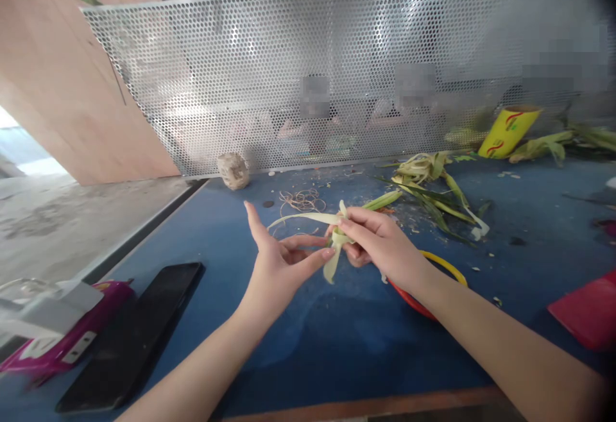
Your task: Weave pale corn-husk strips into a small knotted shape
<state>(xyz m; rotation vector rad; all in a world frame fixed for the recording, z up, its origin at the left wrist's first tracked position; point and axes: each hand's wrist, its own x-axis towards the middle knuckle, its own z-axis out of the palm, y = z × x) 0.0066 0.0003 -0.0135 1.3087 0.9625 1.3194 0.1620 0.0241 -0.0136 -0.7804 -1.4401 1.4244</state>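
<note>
Near the middle of the blue table, both hands are on a folded, pale green corn husk (339, 240), with one narrow strip reaching out left and a short end hanging down. My right hand (380, 239) pinches the fold between thumb and fingers. My left hand (283, 255) is closed at the fold's left side, thumb and fingertips meeting at the husk, while one finger points up and away. A greener length of husk (384, 200) sticks out behind my right hand. Under my right wrist lies a red and yellow ring-shaped thing (443, 265), partly covered.
Loose husks (423, 172) and a yellow roll (510, 131) lie toward the back. Thin string (303, 201) and a pale lump (233, 170) are farther left. A black phone (139, 332) and purple power strip (81, 338) sit front left. A perforated metal screen (269, 75) stands behind; people show through it.
</note>
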